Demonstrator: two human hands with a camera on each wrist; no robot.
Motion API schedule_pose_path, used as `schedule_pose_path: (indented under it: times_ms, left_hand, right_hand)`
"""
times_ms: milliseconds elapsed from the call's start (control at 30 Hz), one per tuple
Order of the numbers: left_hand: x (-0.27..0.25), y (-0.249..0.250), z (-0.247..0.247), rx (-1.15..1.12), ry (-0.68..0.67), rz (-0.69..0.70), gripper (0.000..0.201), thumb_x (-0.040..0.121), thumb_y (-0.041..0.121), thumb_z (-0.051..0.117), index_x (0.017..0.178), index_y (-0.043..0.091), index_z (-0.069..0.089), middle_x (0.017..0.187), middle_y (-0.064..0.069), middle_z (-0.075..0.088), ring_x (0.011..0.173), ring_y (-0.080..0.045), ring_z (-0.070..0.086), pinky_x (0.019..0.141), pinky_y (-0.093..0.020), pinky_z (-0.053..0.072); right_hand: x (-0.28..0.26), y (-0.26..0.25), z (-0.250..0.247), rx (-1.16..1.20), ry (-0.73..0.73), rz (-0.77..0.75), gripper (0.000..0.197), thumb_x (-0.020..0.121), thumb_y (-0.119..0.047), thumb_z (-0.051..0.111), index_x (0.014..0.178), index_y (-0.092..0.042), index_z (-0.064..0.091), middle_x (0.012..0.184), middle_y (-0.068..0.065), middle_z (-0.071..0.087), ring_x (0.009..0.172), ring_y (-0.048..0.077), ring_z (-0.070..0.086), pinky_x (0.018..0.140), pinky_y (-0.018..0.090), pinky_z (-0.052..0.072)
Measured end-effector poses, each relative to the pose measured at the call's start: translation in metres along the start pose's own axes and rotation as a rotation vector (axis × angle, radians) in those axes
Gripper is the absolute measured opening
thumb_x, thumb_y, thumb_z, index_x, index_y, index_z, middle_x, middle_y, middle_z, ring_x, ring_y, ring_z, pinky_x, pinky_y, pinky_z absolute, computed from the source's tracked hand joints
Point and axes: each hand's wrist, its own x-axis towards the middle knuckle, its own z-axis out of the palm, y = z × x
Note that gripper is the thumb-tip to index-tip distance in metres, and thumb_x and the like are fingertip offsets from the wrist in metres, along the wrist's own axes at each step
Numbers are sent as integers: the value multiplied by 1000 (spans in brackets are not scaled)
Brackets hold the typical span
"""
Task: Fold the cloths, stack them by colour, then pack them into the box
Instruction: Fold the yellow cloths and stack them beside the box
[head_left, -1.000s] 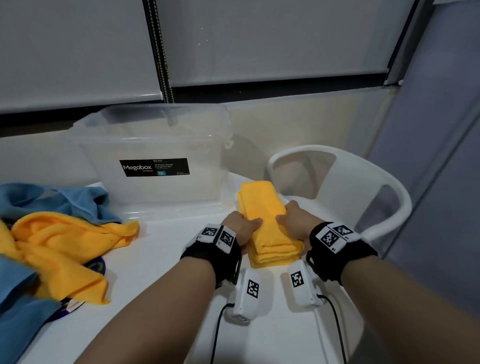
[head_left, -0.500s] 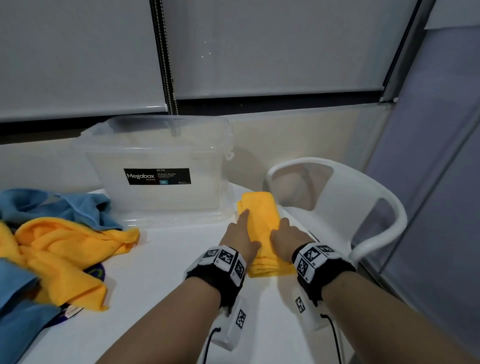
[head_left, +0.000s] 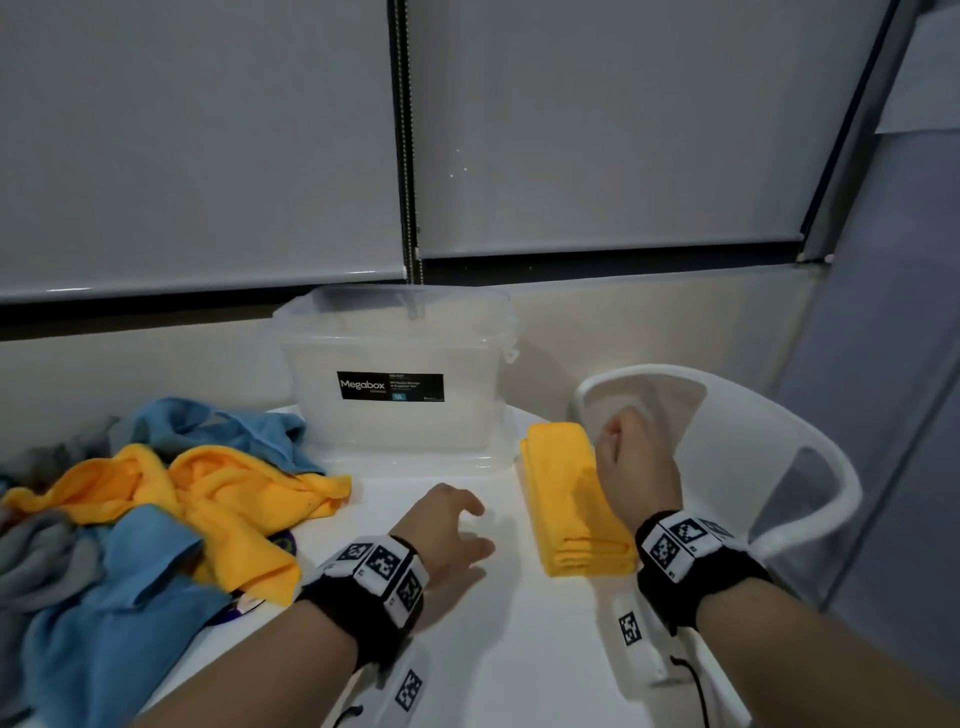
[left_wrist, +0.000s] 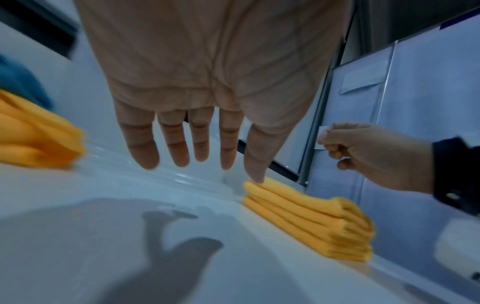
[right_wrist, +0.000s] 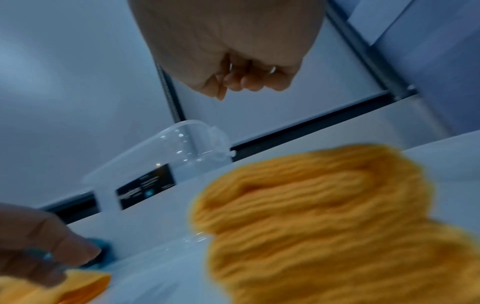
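- Whereas both hands pressed on the folded yellow stack half a second ago, the head view now shows them off it: the left hand has swung out over the bare tabletop, grip released and fingers spread, while the right hand has lifted, grip clenched on nothing.
- Head view, positions: the stack lies between the two hands, just under the right one; the clear box stands ahead of the left hand, and the unfolded pile of yellow, blue and grey cloths lies further out on that hand's outer side.
- Left wrist view: fingers straight and apart above the tabletop, holding nothing. The thumb tip overlaps the stack's far corner; contact cannot be told. The right hand shows curled beyond the stack.
- Right wrist view (blurred): fingers curled into the palm, empty; the stack fills the frame just below, the box beyond.
- Judgement: the stack is squared and let go; the left hand looks bound for the next cloth. Most cloths remain unfolded, and nothing shows inside the box.
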Motion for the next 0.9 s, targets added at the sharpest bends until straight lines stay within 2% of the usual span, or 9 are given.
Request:
schedule_pose_path:
  times_ms: [67,200,300,400,467,533,633,767,900]
  left_hand:
    - [-18,-31,-18,79,82,-51,41,85,37,67,123,27,55,135,4,43,119,-13,48,101,-24,38]
    - [-56,-84,-57,399,309,-221,32,84,38,63,115,39,55,140,11,39,132,-16,33,104,-38,35]
    - [-76,-118,-76,536,298,-374,34,84,28,59,115,38,52,149,7,26,143,-23,14,110,-54,25]
    - [-92,-143,-89,601,245,-497,52,83,32,59,130,36,38,155,0,12,146,-33,-3,108,-66,20]
    - [-102,-164,-94,599,242,-540,58,80,41,61,131,40,34,153,0,12,144,-34,3,106,-65,25]
    - [-109,-184,-96,553,223,-546,56,77,45,64,126,40,37,149,0,15,138,-33,18,103,-56,36]
    - [-110,-206,-93,447,197,-497,55,73,43,72,117,33,40,143,-2,19,123,-32,40,96,-42,47]
    - [-110,-215,-93,350,247,-467,48,71,35,75,98,25,37,124,-6,30,107,-29,49,90,-36,48]
    - [-108,-217,-100,346,214,-460,36,79,29,67,99,18,40,124,-8,31,109,-28,47,95,-34,45]
  right_hand:
    - [-10,-22,8,115,30,-117,10,89,-9,48,80,-13,46,80,3,52,82,27,52,69,36,41]
    - [-45,-75,51,152,-179,-387,7,84,-8,52,79,-13,51,79,1,52,78,23,49,69,40,44]
    - [-72,-120,89,125,-395,-524,9,87,-12,50,88,-12,59,92,5,55,91,24,51,80,36,43]
    - [-92,-163,126,98,-639,-496,19,91,-17,51,107,-10,60,111,10,56,104,25,53,86,30,40]
    - [-105,-188,148,73,-768,-437,29,91,-19,54,117,-7,55,120,13,55,110,28,52,86,30,41]
    - [-117,-209,165,12,-847,-415,38,90,-21,57,123,-4,50,124,18,54,114,32,52,83,32,41]
    - [-125,-233,182,-12,-880,-426,40,92,-22,58,126,-4,51,125,16,55,117,32,53,93,34,41]
    - [-117,-251,183,-41,-828,-395,28,90,-9,51,116,-7,61,117,17,61,108,33,57,84,35,46]
    - [-93,-259,145,138,-709,-361,19,84,-5,52,98,-12,63,98,10,60,91,25,56,68,26,40]
